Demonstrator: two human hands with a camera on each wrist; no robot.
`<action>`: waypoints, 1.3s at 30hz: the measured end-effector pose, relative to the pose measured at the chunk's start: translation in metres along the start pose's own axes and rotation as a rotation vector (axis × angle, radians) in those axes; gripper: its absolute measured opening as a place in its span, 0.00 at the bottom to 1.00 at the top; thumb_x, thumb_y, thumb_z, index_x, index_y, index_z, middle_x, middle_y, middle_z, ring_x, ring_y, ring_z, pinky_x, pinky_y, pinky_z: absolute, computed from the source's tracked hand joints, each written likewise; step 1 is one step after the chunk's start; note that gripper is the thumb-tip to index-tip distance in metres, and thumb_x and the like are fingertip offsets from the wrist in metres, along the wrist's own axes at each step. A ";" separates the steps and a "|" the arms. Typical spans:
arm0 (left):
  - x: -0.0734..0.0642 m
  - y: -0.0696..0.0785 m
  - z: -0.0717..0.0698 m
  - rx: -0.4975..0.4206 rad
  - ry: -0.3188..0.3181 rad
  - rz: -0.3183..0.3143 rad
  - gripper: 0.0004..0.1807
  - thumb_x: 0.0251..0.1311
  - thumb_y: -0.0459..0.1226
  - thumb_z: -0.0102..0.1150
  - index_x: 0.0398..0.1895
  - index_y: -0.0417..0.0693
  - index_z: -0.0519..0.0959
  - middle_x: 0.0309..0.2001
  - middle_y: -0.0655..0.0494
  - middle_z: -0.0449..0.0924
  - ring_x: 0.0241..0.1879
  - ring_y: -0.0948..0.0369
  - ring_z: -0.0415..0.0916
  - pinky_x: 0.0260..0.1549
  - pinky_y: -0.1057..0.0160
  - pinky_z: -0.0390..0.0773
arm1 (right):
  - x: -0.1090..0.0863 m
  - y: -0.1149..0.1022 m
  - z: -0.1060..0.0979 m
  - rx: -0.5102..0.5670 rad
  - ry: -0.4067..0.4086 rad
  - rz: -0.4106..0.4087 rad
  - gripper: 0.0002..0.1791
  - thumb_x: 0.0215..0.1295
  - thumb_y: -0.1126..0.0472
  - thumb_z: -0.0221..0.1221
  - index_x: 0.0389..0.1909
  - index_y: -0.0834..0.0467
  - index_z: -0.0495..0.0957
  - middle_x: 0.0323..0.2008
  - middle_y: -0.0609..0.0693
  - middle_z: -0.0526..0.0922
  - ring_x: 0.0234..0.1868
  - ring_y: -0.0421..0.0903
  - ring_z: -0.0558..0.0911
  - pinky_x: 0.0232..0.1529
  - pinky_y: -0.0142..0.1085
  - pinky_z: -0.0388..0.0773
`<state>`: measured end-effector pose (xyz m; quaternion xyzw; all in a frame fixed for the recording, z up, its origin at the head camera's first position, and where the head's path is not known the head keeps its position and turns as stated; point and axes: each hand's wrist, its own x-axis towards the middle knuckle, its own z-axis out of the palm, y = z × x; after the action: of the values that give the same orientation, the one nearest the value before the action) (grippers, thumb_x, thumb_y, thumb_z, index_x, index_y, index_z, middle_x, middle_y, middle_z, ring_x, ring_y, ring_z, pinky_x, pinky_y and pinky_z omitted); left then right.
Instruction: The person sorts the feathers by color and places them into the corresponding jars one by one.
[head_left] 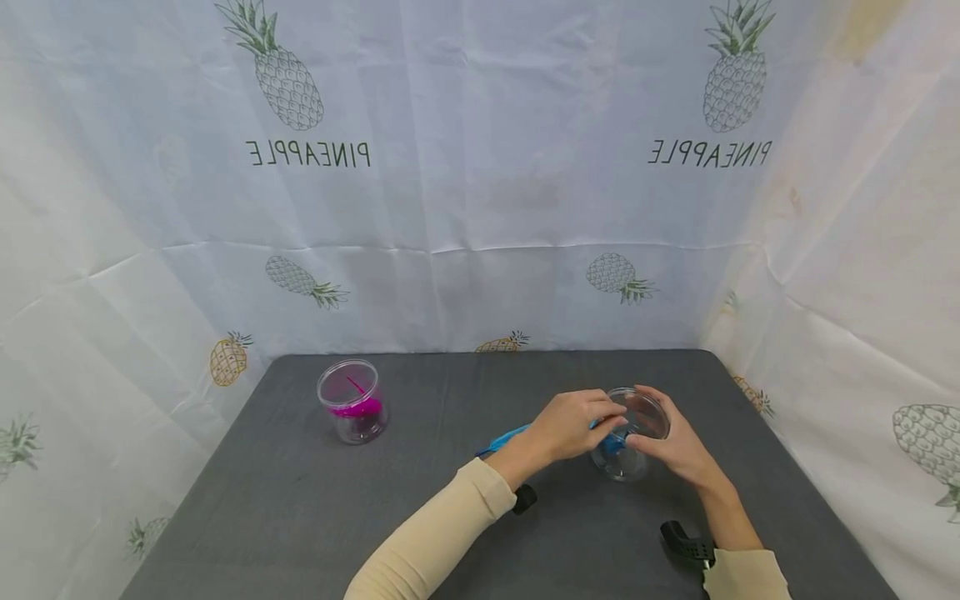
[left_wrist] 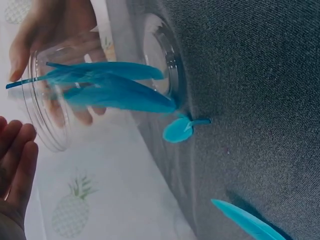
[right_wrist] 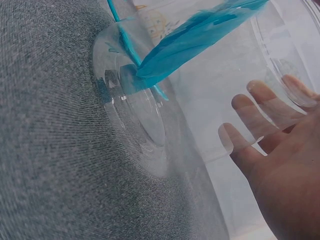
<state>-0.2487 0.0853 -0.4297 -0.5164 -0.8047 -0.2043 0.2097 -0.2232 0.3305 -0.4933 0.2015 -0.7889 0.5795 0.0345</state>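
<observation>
A clear jar (head_left: pixel 621 471) stands on the grey table's right half, with blue feathers (left_wrist: pixel 120 90) inside; one quill pokes past the rim. My right hand (head_left: pixel 681 442) grips the jar near its rim, thumb in front and fingers round the side. At the jar's mouth is my left hand (head_left: pixel 573 423), its fingers extended; nothing shows in its grasp in the left wrist view. Outside the jar, a small blue feather (left_wrist: pixel 178 131) lies close to the base. Another blue feather (left_wrist: pixel 250 221) lies further off, partly cut by the frame.
Towards the table's back left stands a second clear jar (head_left: pixel 360 432) holding a bright pink feather (head_left: pixel 362 408). White cloth (head_left: pixel 465 200) printed with pineapples hangs behind the grey table (head_left: pixel 300 517) and along both sides. A black wrist device (head_left: pixel 684 543) sits by my right sleeve.
</observation>
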 end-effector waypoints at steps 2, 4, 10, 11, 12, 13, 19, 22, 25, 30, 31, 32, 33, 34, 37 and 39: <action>-0.001 0.000 0.000 0.014 0.011 0.008 0.12 0.71 0.41 0.62 0.53 0.49 0.86 0.45 0.58 0.86 0.40 0.67 0.82 0.40 0.82 0.73 | 0.000 0.000 0.000 -0.001 0.001 -0.006 0.44 0.68 0.72 0.61 0.78 0.64 0.46 0.72 0.70 0.57 0.67 0.29 0.65 0.63 0.26 0.71; -0.001 -0.001 -0.001 0.020 0.017 0.008 0.12 0.71 0.41 0.62 0.52 0.49 0.86 0.45 0.58 0.86 0.40 0.67 0.82 0.41 0.82 0.73 | 0.000 0.000 0.001 -0.002 0.003 -0.011 0.44 0.68 0.72 0.62 0.78 0.64 0.46 0.72 0.70 0.57 0.67 0.29 0.65 0.63 0.25 0.70; -0.006 -0.003 -0.011 0.040 0.025 0.006 0.11 0.71 0.42 0.61 0.51 0.50 0.87 0.45 0.60 0.86 0.41 0.68 0.82 0.42 0.81 0.75 | 0.000 0.000 0.001 -0.014 0.011 -0.008 0.45 0.67 0.72 0.62 0.78 0.64 0.47 0.72 0.70 0.58 0.67 0.29 0.65 0.62 0.26 0.71; -0.006 -0.004 -0.013 0.046 0.027 0.007 0.11 0.71 0.42 0.62 0.50 0.51 0.87 0.45 0.60 0.86 0.40 0.68 0.82 0.42 0.81 0.75 | 0.000 0.000 0.001 -0.015 0.011 -0.007 0.45 0.67 0.71 0.62 0.78 0.64 0.47 0.72 0.70 0.58 0.67 0.29 0.65 0.62 0.26 0.72; -0.008 -0.005 -0.015 0.048 0.028 0.007 0.11 0.71 0.42 0.62 0.50 0.51 0.87 0.44 0.60 0.86 0.40 0.68 0.82 0.41 0.81 0.75 | 0.001 0.000 0.001 -0.015 0.012 -0.008 0.45 0.67 0.72 0.62 0.78 0.64 0.47 0.71 0.70 0.58 0.67 0.29 0.65 0.62 0.26 0.71; -0.009 -0.006 -0.018 0.047 0.029 0.007 0.11 0.71 0.42 0.62 0.50 0.51 0.87 0.44 0.60 0.86 0.40 0.68 0.82 0.41 0.80 0.75 | 0.001 0.000 0.001 -0.015 0.012 -0.010 0.45 0.67 0.72 0.63 0.78 0.64 0.47 0.71 0.69 0.59 0.67 0.29 0.65 0.63 0.26 0.71; -0.019 -0.015 -0.028 0.025 0.005 -0.028 0.11 0.71 0.42 0.62 0.50 0.49 0.87 0.45 0.60 0.85 0.42 0.67 0.82 0.42 0.78 0.77 | 0.000 0.000 0.001 -0.005 0.018 -0.026 0.44 0.66 0.73 0.62 0.78 0.65 0.48 0.70 0.70 0.60 0.67 0.31 0.67 0.63 0.26 0.71; -0.025 -0.020 -0.033 0.028 -0.017 -0.056 0.11 0.71 0.42 0.61 0.51 0.50 0.86 0.46 0.60 0.85 0.44 0.66 0.82 0.44 0.75 0.78 | 0.000 0.000 0.001 -0.009 0.024 -0.030 0.44 0.66 0.73 0.63 0.77 0.64 0.50 0.69 0.70 0.61 0.67 0.31 0.67 0.63 0.25 0.71; -0.032 -0.025 -0.036 0.044 -0.035 -0.080 0.12 0.71 0.42 0.62 0.52 0.51 0.86 0.47 0.60 0.85 0.46 0.66 0.82 0.46 0.73 0.79 | 0.000 0.001 0.001 -0.014 0.028 -0.038 0.43 0.65 0.74 0.63 0.77 0.65 0.51 0.69 0.70 0.61 0.67 0.31 0.67 0.62 0.24 0.70; -0.043 -0.033 -0.039 0.068 -0.058 -0.104 0.12 0.71 0.43 0.62 0.52 0.52 0.86 0.48 0.60 0.85 0.47 0.65 0.82 0.48 0.71 0.79 | 0.000 0.002 0.000 -0.008 0.024 -0.059 0.43 0.65 0.75 0.62 0.77 0.65 0.51 0.69 0.71 0.61 0.67 0.30 0.68 0.62 0.23 0.69; -0.045 -0.034 -0.039 0.070 -0.063 -0.106 0.12 0.71 0.43 0.61 0.52 0.52 0.85 0.48 0.60 0.84 0.48 0.65 0.82 0.49 0.70 0.79 | 0.000 0.002 0.000 -0.007 0.024 -0.062 0.43 0.65 0.75 0.62 0.77 0.65 0.51 0.69 0.71 0.61 0.66 0.30 0.68 0.62 0.22 0.69; -0.046 -0.035 -0.040 0.068 -0.069 -0.109 0.12 0.71 0.43 0.61 0.52 0.52 0.85 0.49 0.59 0.84 0.48 0.64 0.82 0.49 0.70 0.79 | 0.001 0.003 0.000 -0.006 0.023 -0.064 0.43 0.65 0.75 0.62 0.77 0.65 0.51 0.68 0.71 0.61 0.66 0.30 0.68 0.62 0.22 0.69; -0.048 -0.036 -0.040 0.064 -0.074 -0.110 0.12 0.71 0.43 0.61 0.52 0.52 0.85 0.49 0.59 0.84 0.48 0.64 0.82 0.50 0.69 0.79 | 0.001 0.003 0.000 -0.006 0.023 -0.065 0.43 0.65 0.75 0.62 0.77 0.65 0.51 0.68 0.71 0.61 0.66 0.30 0.67 0.62 0.22 0.69; -0.050 -0.038 -0.041 0.058 -0.080 -0.112 0.12 0.71 0.42 0.61 0.52 0.51 0.85 0.49 0.59 0.84 0.48 0.63 0.82 0.50 0.68 0.79 | 0.001 0.003 0.000 -0.006 0.023 -0.064 0.43 0.65 0.75 0.62 0.77 0.65 0.51 0.68 0.71 0.61 0.66 0.29 0.67 0.62 0.21 0.69; -0.056 -0.042 -0.041 0.041 -0.100 -0.122 0.11 0.71 0.40 0.62 0.52 0.50 0.85 0.49 0.57 0.84 0.49 0.62 0.82 0.50 0.66 0.80 | 0.000 0.003 0.000 -0.009 0.024 -0.058 0.44 0.65 0.75 0.62 0.77 0.65 0.50 0.68 0.71 0.61 0.66 0.28 0.67 0.62 0.21 0.68; -0.061 -0.044 -0.040 0.035 -0.120 -0.133 0.11 0.71 0.39 0.62 0.52 0.49 0.85 0.50 0.57 0.84 0.49 0.61 0.81 0.51 0.65 0.80 | 0.000 0.003 0.000 -0.011 0.024 -0.053 0.44 0.65 0.74 0.63 0.77 0.65 0.50 0.68 0.72 0.61 0.66 0.28 0.67 0.61 0.21 0.69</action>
<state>-0.2612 0.0014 -0.4347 -0.4695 -0.8517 -0.1726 0.1561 -0.2245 0.3314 -0.4958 0.2151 -0.7860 0.5764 0.0604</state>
